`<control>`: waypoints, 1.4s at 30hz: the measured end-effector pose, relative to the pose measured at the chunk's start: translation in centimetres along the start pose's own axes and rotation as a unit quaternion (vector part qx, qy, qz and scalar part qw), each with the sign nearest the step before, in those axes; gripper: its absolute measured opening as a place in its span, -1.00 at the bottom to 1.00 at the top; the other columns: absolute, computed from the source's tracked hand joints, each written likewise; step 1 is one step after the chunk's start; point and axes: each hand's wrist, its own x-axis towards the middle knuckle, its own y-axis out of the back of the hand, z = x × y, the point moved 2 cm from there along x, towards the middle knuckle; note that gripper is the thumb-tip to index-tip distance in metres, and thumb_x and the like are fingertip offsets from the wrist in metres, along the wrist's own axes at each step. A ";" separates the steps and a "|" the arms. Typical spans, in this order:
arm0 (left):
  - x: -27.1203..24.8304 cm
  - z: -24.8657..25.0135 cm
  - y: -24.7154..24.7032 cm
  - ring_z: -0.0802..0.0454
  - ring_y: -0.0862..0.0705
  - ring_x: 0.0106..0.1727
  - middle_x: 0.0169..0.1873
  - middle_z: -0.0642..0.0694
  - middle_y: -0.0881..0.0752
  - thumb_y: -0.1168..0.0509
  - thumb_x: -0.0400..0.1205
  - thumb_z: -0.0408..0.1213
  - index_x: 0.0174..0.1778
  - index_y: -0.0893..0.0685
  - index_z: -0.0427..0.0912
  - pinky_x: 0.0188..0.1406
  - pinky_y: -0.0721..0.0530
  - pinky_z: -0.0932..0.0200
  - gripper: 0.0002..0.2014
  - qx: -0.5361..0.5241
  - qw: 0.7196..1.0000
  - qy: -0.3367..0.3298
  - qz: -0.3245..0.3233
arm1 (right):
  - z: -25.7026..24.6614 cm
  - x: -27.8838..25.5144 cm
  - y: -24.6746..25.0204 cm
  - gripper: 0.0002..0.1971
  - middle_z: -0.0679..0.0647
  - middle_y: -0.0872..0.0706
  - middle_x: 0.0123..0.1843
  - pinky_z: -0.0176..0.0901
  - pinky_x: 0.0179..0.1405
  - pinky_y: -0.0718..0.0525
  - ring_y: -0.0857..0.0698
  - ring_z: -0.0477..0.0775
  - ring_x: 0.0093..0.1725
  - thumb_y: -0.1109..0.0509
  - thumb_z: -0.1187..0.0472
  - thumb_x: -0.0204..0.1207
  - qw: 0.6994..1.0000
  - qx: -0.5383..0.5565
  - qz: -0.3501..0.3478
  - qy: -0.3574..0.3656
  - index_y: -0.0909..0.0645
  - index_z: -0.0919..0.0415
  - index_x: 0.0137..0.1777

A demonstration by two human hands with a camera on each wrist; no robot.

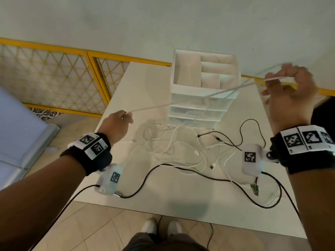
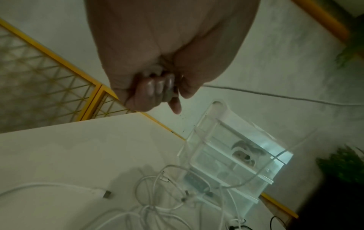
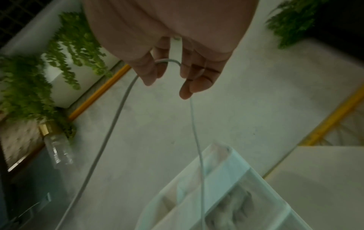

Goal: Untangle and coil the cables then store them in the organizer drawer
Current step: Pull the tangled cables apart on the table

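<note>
Head view shows a white cable [image 1: 184, 101] stretched in the air between the two hands, its long axis rising from lower left to upper right across the front of the organizer [image 1: 203, 87], which stands at the far side of the tabletop [image 1: 181, 192]. The left hand [image 1: 116, 125] sits lower and nearer the person, fingers curled into a fist around the cable's end; the left wrist view confirms the clenched fingers [image 2: 155, 87]. The right hand [image 1: 288, 95] is raised higher, beside the organizer, fingers loosely curled and pinching a doubled loop of the same cable; in the right wrist view two strands hang from it. The coming coil likely turns on drawing the left end up toward the right hand's loop. Below, the remaining cables [image 1: 181, 147] lie tangled on the tabletop before the organizer, whose drawers look closed.
</note>
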 end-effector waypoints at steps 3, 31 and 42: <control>0.4 0.3 -0.1 -0.27 -0.60 -0.07 -0.05 -0.23 -0.64 -0.19 0.71 0.00 0.21 -0.63 -0.25 -0.13 -0.53 0.01 -0.62 -0.012 0.999 0.039 -0.034 | -0.1 0.3 -0.8 -0.87 -0.10 -0.70 0.28 -0.15 -0.37 -0.63 -0.82 0.18 -0.03 -0.52 -0.01 0.44 1.000 0.000 -0.019 0.010 -0.60 -0.22 -0.16; -2.3 -0.7 -2.9 -0.06 -0.39 -0.49 -0.46 -0.05 -0.49 -0.12 0.77 -0.02 -0.16 -0.73 -0.20 -0.55 -0.34 0.10 -0.59 0.076 0.989 0.059 -0.115 | 7.4 8.3 0.7 -0.47 0.06 -0.74 -0.13 -0.28 -0.49 -0.76 -0.74 -0.20 -0.51 -0.32 0.33 0.47 0.929 -0.273 -0.146 -0.204 -0.54 0.24 0.48; -2.8 0.0 -5.3 -0.01 -0.55 -0.40 -0.56 0.01 -0.69 -0.16 0.76 -0.24 -0.33 -0.69 -0.24 -0.34 -0.43 0.08 -0.63 0.038 0.989 0.013 -0.145 | 6.5 13.0 0.1 -0.63 -0.13 -0.57 -0.23 -0.41 -0.66 -0.59 -0.62 -0.17 -0.48 -0.28 0.24 0.64 0.969 -0.066 -0.069 -0.227 -0.59 0.20 0.44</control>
